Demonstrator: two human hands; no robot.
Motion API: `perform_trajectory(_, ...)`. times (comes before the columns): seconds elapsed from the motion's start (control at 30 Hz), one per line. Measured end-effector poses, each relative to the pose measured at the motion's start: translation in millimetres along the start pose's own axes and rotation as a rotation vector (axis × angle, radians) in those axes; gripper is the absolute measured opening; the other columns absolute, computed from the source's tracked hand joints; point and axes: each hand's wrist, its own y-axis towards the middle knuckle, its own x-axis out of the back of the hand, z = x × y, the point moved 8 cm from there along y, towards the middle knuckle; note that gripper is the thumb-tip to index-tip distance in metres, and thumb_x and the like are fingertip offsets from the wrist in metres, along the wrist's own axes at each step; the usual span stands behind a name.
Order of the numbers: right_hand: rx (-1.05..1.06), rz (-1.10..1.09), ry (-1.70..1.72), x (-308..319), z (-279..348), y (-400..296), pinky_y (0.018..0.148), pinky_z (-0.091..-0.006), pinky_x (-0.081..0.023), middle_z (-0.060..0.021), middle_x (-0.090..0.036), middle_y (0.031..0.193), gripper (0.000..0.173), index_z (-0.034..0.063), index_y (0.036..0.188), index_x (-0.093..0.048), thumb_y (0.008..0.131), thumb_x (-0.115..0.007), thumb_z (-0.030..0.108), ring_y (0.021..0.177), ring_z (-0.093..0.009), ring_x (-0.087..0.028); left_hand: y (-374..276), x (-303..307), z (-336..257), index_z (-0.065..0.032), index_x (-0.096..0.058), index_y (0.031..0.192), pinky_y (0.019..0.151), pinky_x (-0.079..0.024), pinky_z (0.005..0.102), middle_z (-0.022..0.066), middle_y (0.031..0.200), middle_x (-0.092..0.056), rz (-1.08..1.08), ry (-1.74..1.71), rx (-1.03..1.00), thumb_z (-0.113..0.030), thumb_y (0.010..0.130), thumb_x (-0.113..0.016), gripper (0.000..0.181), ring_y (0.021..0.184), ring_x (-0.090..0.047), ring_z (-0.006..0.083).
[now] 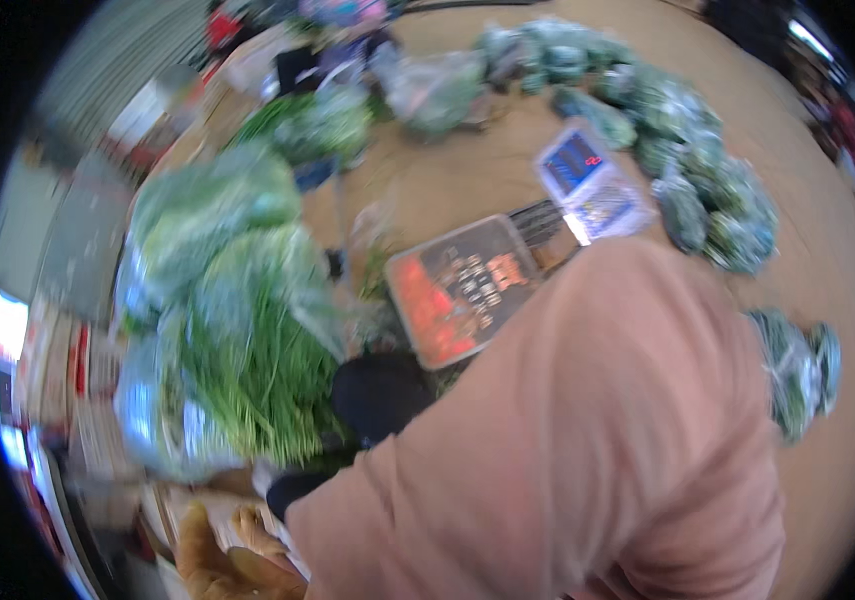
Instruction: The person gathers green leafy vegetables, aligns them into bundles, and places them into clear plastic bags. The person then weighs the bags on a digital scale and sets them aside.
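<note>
At the lower left edge, my left hand point(236, 574) shows partly, yellowish and blurred, over a cardboard box point(165, 510). Its fingers are partly cut off, and whether it holds anything is unclear. My right hand is out of view. Pink clothing point(547, 420) covers much of the lower middle. Beyond it lies a clear plastic tray point(499, 322) with red pieces and small pale and dark items. A lit digital scale point(596, 187) stands to its upper right. Long green leafy stalks point(262, 375) spill from a clear bag, left of a black shoe point(382, 394).
Large bags of greens point(217, 210) are piled at the left. Bagged vegetables point(667, 112) line the upper right of the brown floor, with another bagged bundle point(791, 371) at the right. A pale plastic bag point(431, 90) and stacked boxes point(52, 360) stand farther off.
</note>
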Motion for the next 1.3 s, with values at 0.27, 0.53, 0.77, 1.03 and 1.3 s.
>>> perform_trajectory(0.27,0.370,0.159,0.047,-14,52,50,0.074,-0.0422,-0.048,-0.0156,-0.061,0.092,0.023,0.0028,0.092,-0.060,0.087,-0.050,0.023,0.084,-0.033,-0.058,-103,139,207,-0.0064,-0.058,0.112,0.082,-0.043,0.0346,0.0071,0.103,-0.060,-0.367,0.050,0.389,-0.036,0.080,-0.062,0.044,0.100,-0.057,0.0215)
perform_trajectory(0.53,0.540,0.208,0.294,-36,-4,118,0.074,-0.0452,-0.048,-0.0163,-0.061,0.088,0.026,0.0012,0.087,-0.060,0.087,-0.047,0.024,0.082,-0.038,-0.057,-262,237,393,-0.0042,-0.054,0.116,0.091,-0.042,0.0396,0.0110,0.112,-0.058,-0.507,0.257,0.570,-0.037,0.078,-0.061,0.050,0.106,-0.054,0.0250)
perform_trajectory(0.77,-1.035,-0.706,1.415,-220,-199,16,0.078,-0.0273,-0.046,-0.0077,-0.063,0.086,0.034,-0.0004,0.105,-0.059,0.088,-0.055,0.029,0.080,-0.014,-0.058,-272,143,337,0.0011,-0.048,0.123,0.099,-0.039,0.0398,0.0231,0.130,-0.046,-0.739,0.500,0.573,-0.043,0.083,-0.056,0.060,0.120,-0.046,0.0344)
perform_trajectory(1.03,-1.533,-0.013,1.315,-377,-180,-105,0.072,-0.0268,-0.047,-0.0039,-0.061,0.093,0.032,-0.0001,0.114,-0.058,0.086,-0.056,0.015,0.088,-0.017,-0.059,-253,118,264,0.0035,-0.024,0.138,0.101,-0.036,0.0400,0.0306,0.132,-0.033,-0.768,0.659,0.511,-0.033,0.076,-0.066,0.084,0.119,-0.042,0.0426)
perform_trajectory(1.3,-1.493,0.091,1.315,-410,-203,-135,0.084,-0.0336,-0.046,-0.0096,-0.059,0.112,0.032,-0.0008,0.116,-0.054,0.090,-0.051,0.018,0.099,-0.022,-0.058,-243,167,313,-0.0038,-0.007,0.144,0.094,-0.043,0.0402,0.0276,0.138,-0.032,-1.038,0.231,0.652,-0.029,0.075,-0.070,0.096,0.112,-0.049,0.0422)
